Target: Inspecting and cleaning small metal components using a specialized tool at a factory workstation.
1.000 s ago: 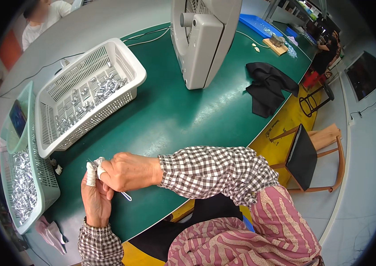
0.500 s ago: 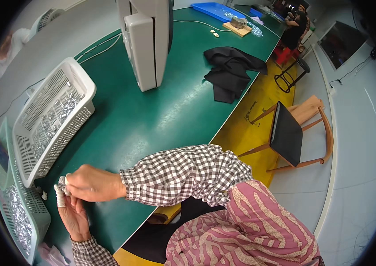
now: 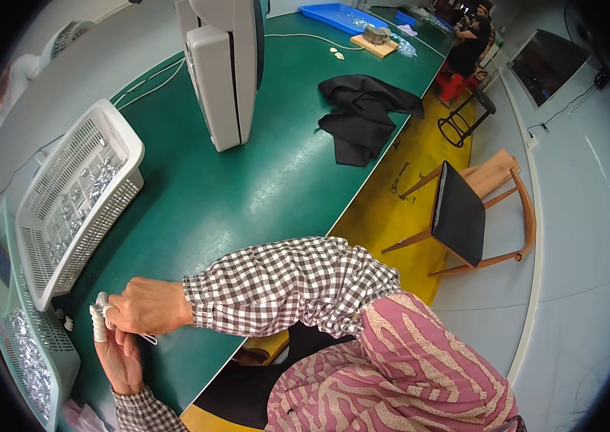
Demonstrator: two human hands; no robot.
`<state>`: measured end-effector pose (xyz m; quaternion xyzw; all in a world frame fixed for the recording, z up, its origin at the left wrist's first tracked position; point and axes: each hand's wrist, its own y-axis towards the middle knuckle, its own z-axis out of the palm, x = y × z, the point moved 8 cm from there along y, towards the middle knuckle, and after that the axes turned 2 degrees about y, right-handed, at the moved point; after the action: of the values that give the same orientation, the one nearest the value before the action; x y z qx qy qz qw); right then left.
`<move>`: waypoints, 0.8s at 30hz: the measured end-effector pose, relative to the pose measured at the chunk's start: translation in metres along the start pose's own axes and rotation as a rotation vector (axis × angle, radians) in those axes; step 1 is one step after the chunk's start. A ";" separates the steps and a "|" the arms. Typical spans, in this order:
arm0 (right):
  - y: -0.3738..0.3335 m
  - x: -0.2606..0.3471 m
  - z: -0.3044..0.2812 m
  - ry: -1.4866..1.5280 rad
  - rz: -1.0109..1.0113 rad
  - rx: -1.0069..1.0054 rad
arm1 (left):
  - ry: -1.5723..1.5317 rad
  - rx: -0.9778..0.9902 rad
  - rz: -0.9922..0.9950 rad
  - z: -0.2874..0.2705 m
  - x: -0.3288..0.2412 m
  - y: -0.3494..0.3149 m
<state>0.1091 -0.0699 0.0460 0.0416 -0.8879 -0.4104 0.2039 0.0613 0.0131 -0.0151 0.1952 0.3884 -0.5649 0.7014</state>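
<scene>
My left hand [image 3: 122, 363] is raised near the table's left edge, with white wrapping on its fingers. Its fingertips meet those of my right hand [image 3: 149, 306], which lies over them from the right. At least one right fingertip also has a white cover. From below the right palm sticks out the end of a thin, pale, stick-like tool [image 3: 149, 339]. Both hands are closed, pinching at the same spot; whatever small piece is between the fingertips is hidden. Beside the hands are a white basket [image 3: 107, 209] and a pale green basket [image 3: 67, 363], both with small shiny silver pieces.
A grey-white machine [image 3: 222, 86] stands on the green table [image 3: 276, 187]. Black cloth [image 3: 359, 119] lies near the table's right edge. Farther off are a wooden block [image 3: 375, 46] and a blue tray [image 3: 334, 16]. A chair [image 3: 460, 212] stands at the right; people [image 3: 469, 47] are far back.
The view has shifted slightly. The right hand has turned a little at the left fingertips, and the end of a thin tool now shows below its palm.
</scene>
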 end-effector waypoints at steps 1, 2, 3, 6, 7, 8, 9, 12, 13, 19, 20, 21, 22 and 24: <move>0.000 0.000 0.000 -0.002 -0.002 0.002 | 0.002 -0.146 0.028 -0.002 -0.002 -0.001; 0.001 0.002 0.000 0.005 -0.010 -0.001 | 0.004 -0.293 0.054 -0.003 -0.003 -0.003; 0.001 0.003 0.000 0.014 -0.018 -0.004 | 0.005 -0.440 0.080 -0.009 -0.005 -0.007; 0.002 0.004 -0.004 0.007 -0.020 -0.013 | 0.031 -0.309 0.063 -0.016 -0.002 -0.004; 0.003 0.003 -0.005 -0.006 -0.015 -0.021 | 0.046 -0.245 0.056 -0.018 -0.002 -0.003; 0.003 0.003 -0.006 -0.018 -0.009 -0.030 | 0.045 -0.244 0.057 -0.024 -0.004 -0.003; 0.004 0.003 -0.006 -0.019 -0.010 -0.029 | 0.045 -0.157 0.047 -0.023 -0.004 -0.001; 0.003 0.006 -0.006 -0.043 -0.057 -0.035 | 0.039 0.019 0.029 -0.006 -0.004 0.002; 0.002 0.006 -0.006 -0.044 -0.058 -0.033 | 0.073 -0.034 0.034 -0.008 -0.004 0.000; 0.002 0.001 -0.004 0.009 -0.005 -0.018 | 0.092 -0.047 0.000 -0.020 -0.001 0.000; 0.001 0.002 -0.003 0.002 -0.018 -0.018 | 0.090 -0.044 -0.001 -0.018 0.000 0.001; 0.001 0.002 -0.002 -0.001 -0.016 -0.016 | 0.071 -0.053 0.010 -0.016 -0.001 0.001; 0.001 0.003 -0.001 -0.026 -0.031 -0.014 | 0.051 -0.062 0.021 -0.015 -0.002 0.002; 0.001 0.004 0.001 -0.076 -0.059 -0.010 | 0.029 -0.069 0.030 -0.014 -0.001 0.003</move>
<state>0.1047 -0.0694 0.0472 0.0512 -0.8913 -0.4218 0.1581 0.0596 0.0246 -0.0233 0.1851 0.4147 -0.5375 0.7105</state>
